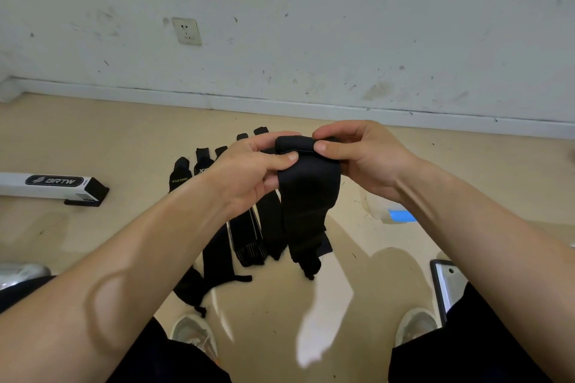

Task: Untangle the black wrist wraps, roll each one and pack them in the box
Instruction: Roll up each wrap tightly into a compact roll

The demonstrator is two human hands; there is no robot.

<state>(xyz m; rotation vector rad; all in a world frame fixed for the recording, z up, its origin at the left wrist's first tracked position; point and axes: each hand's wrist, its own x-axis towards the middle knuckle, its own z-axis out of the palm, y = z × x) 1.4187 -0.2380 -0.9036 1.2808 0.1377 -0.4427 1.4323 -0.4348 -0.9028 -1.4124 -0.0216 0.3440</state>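
1 black wrist wrap (308, 193) is held up in the air above the floor (466, 165) by 2 hands. Its upper end is turned into a small roll, and the rest hangs down loose. The roll is pinched on its left side by the left hand (249, 171), between the thumb and the curled fingers. On its right side it is pinched by the right hand (364, 158), with the thumb in front and the fingers curled over the top. The other wraps (245, 236) are laid flat on the floor below the hands, side by side and close together, with their narrow ends toward the wall (342, 40). 5 upper ends can be counted, but some parts are hidden behind the left hand. The white box (46, 186), with a black end and the letters BRTW, lies on the floor well to the left, apart from the wraps. A phone (448, 280) lies at the right, and 2 light shoes (194, 336) are seen at the bottom.
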